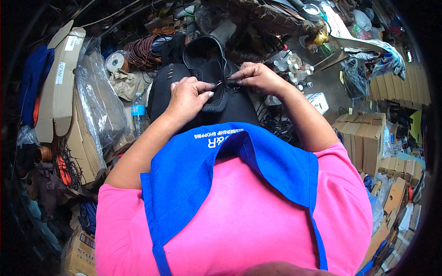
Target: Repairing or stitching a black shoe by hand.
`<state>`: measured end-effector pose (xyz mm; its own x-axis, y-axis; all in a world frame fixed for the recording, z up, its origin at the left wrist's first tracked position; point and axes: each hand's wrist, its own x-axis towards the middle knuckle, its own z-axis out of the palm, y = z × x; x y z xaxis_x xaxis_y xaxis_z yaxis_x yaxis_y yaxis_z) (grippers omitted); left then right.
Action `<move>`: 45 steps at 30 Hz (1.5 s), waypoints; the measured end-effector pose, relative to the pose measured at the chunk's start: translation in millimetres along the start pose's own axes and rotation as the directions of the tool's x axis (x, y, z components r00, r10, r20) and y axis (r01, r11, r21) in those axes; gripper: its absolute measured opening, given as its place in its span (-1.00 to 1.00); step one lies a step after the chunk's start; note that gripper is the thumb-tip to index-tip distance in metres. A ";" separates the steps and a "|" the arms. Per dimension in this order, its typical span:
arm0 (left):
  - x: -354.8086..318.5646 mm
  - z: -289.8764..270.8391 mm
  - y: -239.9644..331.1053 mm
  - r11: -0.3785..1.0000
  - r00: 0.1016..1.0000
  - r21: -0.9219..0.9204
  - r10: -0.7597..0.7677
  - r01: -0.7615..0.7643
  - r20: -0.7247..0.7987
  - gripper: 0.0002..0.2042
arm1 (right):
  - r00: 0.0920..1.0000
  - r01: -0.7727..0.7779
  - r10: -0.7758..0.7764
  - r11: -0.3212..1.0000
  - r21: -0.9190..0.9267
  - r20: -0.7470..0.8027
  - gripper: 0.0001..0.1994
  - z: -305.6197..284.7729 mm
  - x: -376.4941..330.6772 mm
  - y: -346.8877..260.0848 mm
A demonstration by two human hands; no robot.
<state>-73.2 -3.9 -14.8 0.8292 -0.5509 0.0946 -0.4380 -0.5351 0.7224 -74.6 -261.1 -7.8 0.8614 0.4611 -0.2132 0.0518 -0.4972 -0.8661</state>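
A black shoe rests on my lap over dark trousers, its toe toward me and its opening away from me. My left hand lies against the shoe's left side, thumb and forefinger pinched over its upper. At those fingertips shows a small, thin, dark piece with a bright glint, too small to name. On the shoe's other side, my right hand is closed, with thumb and forefinger pinched beside the upper. Whatever is between the right fingertips is too small to make out.
At the left stand flattened cardboard, a plastic-wrapped sheet and a water bottle. Coiled reddish cord and a spool lie beyond. Several small bottles stand right of my right hand, with cardboard boxes farther right.
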 end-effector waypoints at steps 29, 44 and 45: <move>23.8 -4.7 -22.1 0.994 0.995 0.084 0.056 -0.063 0.082 -0.82 | 0.982 -0.185 0.162 0.908 0.375 0.093 -0.67 0.0 9.3 15.3; 24.3 -2.8 -25.3 0.960 0.985 0.221 0.165 -0.171 0.047 -0.84 | 0.999 -0.037 0.037 0.999 0.028 0.023 -0.71 1.2 12.0 -2.8; 18.3 -3.0 -20.7 0.965 0.990 0.223 0.132 -0.140 0.048 -0.84 | 0.999 0.027 -0.030 0.996 -0.086 -0.031 -0.73 2.2 10.7 -2.2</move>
<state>-48.0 -1.0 -26.0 0.7464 -0.6469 0.1563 -0.6157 -0.5820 0.5312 -66.6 -253.4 -9.2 0.8745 0.4530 -0.1732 0.1187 -0.5462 -0.8292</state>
